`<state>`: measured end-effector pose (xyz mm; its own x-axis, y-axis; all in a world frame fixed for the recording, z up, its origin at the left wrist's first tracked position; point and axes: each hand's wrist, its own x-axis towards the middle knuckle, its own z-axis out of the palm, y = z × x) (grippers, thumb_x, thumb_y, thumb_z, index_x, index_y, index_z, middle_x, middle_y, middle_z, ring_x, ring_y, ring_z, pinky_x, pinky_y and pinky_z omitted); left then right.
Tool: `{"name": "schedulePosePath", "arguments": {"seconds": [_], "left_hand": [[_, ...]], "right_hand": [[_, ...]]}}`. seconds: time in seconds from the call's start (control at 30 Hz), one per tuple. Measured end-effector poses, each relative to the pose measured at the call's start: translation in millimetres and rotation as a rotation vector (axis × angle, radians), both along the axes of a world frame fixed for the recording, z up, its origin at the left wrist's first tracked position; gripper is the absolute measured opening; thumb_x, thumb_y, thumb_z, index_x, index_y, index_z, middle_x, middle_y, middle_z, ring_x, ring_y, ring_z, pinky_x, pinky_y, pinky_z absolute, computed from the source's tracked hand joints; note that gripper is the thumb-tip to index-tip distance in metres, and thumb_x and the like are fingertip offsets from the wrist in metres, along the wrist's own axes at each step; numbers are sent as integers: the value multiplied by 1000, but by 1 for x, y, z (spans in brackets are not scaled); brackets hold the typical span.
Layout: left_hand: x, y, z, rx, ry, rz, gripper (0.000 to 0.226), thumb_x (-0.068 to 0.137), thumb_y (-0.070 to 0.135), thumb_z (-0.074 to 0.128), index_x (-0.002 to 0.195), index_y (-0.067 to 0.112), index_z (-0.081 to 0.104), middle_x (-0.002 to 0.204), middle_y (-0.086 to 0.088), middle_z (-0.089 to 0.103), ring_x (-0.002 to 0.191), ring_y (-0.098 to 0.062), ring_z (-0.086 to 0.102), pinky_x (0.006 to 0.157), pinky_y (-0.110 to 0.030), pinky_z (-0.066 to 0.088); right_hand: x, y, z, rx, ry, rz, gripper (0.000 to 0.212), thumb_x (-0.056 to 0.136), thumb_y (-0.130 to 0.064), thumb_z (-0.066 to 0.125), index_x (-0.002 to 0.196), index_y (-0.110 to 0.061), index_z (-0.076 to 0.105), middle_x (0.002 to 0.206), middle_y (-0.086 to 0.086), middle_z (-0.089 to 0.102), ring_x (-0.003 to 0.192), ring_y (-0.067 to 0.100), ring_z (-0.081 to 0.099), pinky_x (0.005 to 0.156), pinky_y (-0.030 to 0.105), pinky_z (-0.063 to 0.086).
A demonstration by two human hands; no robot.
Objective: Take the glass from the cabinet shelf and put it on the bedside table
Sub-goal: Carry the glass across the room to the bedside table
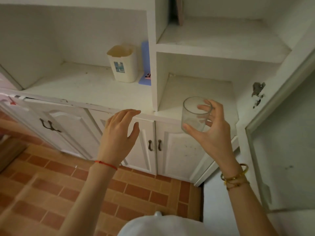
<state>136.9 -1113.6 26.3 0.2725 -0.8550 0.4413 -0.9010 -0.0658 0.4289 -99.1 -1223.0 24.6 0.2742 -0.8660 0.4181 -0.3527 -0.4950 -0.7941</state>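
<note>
A clear, empty drinking glass (190, 114) is held in my right hand (214, 133), thumb low on its near side and fingers wrapped round the far side. It hangs in the air just in front of the lower cabinet shelf (201, 89), slightly tilted. My left hand (119, 133) hovers open with fingers spread, in front of the white counter edge, touching nothing. The bedside table is not in view.
A white cabinet with open shelves (221, 40) stands ahead. A cream plastic container (122, 65) and a blue folder-like item (145, 65) stand on the counter. An open glass door (281, 142) hangs at right. Lower doors with dark handles (154, 145) sit below. The floor is orange brick tile (51, 184).
</note>
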Motion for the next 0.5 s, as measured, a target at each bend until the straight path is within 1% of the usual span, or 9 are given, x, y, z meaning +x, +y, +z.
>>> {"name": "schedulePosePath", "arguments": {"seconds": [0.07, 0.17, 0.27, 0.37, 0.43, 0.5], "left_hand": [[-4, 9, -7, 26, 17, 20, 33, 94, 15, 55, 126, 13, 61, 125, -3, 65, 119, -23, 58, 105, -45, 44], [-11, 20, -15, 69, 52, 45, 34, 94, 14, 56, 127, 14, 60, 127, -2, 64, 122, -23, 57, 107, -46, 43], [-18, 29, -21, 95, 81, 68, 35, 94, 14, 56, 128, 15, 60, 129, -1, 63, 124, -22, 56, 108, -45, 42], [-23, 38, -25, 102, 99, 117, 34, 94, 15, 56, 128, 15, 60, 129, -2, 63, 124, -23, 56, 108, -43, 41], [-24, 46, -28, 109, 107, 159, 34, 95, 16, 55, 128, 15, 60, 128, -2, 63, 124, -23, 56, 108, -44, 42], [-23, 57, -32, 117, 118, 211, 34, 95, 17, 55, 128, 16, 60, 128, -2, 63, 123, -23, 56, 107, -45, 43]], "right_hand": [[1, 4, -8, 23, 13, 20, 83, 70, -34, 87, 137, -26, 39, 131, -9, 60, 104, 5, 62, 91, 12, 47], [2, 9, -17, 56, 17, 48, 83, 70, -34, 87, 138, -24, 39, 132, -9, 60, 110, 0, 59, 92, 4, 42], [4, 13, -25, 75, 22, 80, 83, 70, -32, 87, 138, -24, 39, 133, -7, 60, 114, 2, 59, 93, 2, 41], [9, 14, -31, 91, 26, 126, 83, 71, -33, 87, 137, -25, 39, 132, -11, 58, 113, 4, 61, 94, 7, 42], [15, 15, -35, 94, 27, 163, 82, 71, -32, 87, 137, -27, 39, 131, -14, 57, 111, 3, 61, 94, 13, 44], [24, 16, -39, 103, 30, 211, 82, 71, -33, 87, 137, -28, 38, 132, -13, 58, 113, 5, 61, 95, 15, 44]]}}
